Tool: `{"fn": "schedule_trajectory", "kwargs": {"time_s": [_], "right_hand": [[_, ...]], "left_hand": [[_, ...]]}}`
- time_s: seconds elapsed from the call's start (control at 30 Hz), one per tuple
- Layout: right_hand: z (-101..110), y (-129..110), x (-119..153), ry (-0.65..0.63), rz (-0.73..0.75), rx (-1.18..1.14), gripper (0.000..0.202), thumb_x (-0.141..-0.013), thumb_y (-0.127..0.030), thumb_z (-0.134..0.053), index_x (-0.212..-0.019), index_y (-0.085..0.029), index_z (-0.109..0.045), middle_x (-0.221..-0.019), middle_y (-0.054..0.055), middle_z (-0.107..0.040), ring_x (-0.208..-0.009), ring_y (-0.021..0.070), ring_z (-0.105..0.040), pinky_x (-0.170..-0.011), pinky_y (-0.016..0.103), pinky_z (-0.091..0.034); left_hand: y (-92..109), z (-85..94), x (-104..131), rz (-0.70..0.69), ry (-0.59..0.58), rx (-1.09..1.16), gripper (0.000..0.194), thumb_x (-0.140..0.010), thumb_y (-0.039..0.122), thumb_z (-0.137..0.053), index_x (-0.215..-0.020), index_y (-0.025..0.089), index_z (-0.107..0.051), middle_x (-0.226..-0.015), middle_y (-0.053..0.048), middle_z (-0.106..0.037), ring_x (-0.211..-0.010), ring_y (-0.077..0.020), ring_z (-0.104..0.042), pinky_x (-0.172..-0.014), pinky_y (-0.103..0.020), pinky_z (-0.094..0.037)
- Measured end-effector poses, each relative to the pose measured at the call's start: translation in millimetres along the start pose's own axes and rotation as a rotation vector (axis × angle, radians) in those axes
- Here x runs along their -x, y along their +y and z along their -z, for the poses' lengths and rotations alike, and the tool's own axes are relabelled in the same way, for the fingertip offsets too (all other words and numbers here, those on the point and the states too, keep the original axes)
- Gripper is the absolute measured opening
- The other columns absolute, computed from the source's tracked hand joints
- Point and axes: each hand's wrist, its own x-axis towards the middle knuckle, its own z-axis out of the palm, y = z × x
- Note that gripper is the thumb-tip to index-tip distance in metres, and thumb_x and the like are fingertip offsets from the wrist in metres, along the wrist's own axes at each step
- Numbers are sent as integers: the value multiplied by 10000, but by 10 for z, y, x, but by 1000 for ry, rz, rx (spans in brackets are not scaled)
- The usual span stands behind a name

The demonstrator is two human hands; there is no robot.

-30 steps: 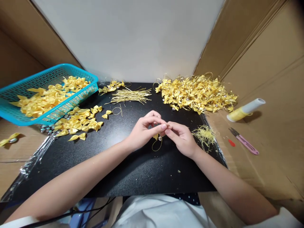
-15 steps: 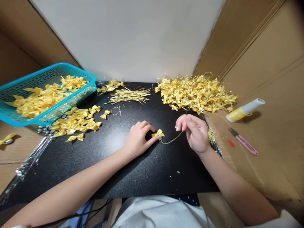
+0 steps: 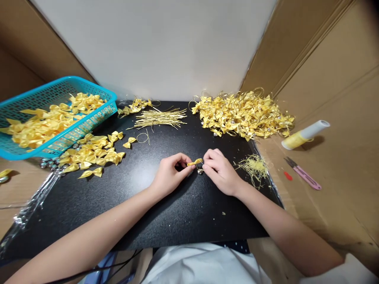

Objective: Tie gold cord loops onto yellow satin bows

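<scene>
On my feed the left hand (image 3: 170, 173) pinches the yellow bow (image 3: 195, 162); right hand (image 3: 220, 172) just beside it, grip I cannot tell.

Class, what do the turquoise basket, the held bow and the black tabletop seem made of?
Basket: probably moulded plastic, fairly glossy, with regular perforations. Bow: likely satin ribbon, given its soft sheen. Tabletop: glare shows a semi-gloss finish; laminate perhaps, uncertain.

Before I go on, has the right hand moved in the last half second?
Yes: the right hand has moved toward the left hand, away from the thread scraps that it partly hid before.
</scene>
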Motion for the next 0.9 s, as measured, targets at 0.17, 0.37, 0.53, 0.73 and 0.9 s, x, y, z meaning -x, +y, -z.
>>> {"fn": "schedule_trajectory", "kwargs": {"time_s": [0.17,0.37,0.53,0.73,0.9], "right_hand": [[-59,-7,29,134,-55,-53,334,-819,-120,-536,-492,-183,-521,-996,62,-558,-979,222,-446,-890,406,-404],[-111,-1,31,139,-128,-137,329,-802,-131,-542,-479,-186,-571,-1154,44,-579,-1081,235,-446,-978,439,-381],[-146,-2,31,93,-147,-199,294,-794,-112,-543,-519,-190,-606,-1113,42,-601,-1063,226,-476,-964,434,-388],[-157,-10,32,87,-132,-226,287,-786,-93,-534,-521,-185,-592,-1042,40,-611,-1004,209,-488,-913,405,-396],[-156,-7,31,84,-114,-240,295,-794,-95,-521,-514,-180,-563,-1017,41,-609,-981,200,-486,-894,387,-391]], "left_hand": [[17,-18,22,52,3,55,108,-766,275,-733,-775,170,-711,-693,-14,-680,-603,-118,-546,-588,-222,-399],[43,-44,32,117,-32,140,134,-762,272,-724,-761,148,-674,-706,-25,-701,-605,-114,-577,-574,-222,-417],[28,-54,50,110,-32,161,142,-760,273,-723,-767,146,-661,-736,-36,-708,-645,-122,-601,-606,-231,-437],[34,-61,55,118,-15,175,147,-748,271,-724,-742,145,-649,-727,-41,-711,-639,-128,-612,-607,-240,-445],[34,-56,49,102,1,157,149,-745,273,-727,-726,147,-651,-711,-35,-705,-628,-122,-603,-600,-234,-443]]}}
